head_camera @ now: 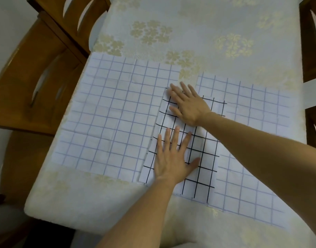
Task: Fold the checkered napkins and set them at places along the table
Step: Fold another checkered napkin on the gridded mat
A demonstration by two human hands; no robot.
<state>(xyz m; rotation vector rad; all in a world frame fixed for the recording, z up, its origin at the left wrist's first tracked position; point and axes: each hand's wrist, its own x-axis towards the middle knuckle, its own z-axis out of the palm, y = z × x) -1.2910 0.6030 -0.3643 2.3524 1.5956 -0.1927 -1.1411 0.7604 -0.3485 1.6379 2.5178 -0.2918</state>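
Observation:
A white napkin with a black grid (203, 169), folded into a long strip, lies in the middle of the table. My left hand (171, 156) presses flat on its near half, fingers straight and spread. My right hand (187, 104) presses flat on its far end, fingers straight. To the left an unfolded napkin with a pale blue grid (107, 115) lies flat. Another pale blue grid napkin (253, 140) lies to the right, partly under the black-grid strip and my right forearm.
The table carries a white cloth with pale gold flowers (198, 38). Wooden chairs (37, 72) stand along the left side, and darker wooden chairs (312, 42) stand at the right edge. The table's near edge runs close below the napkins.

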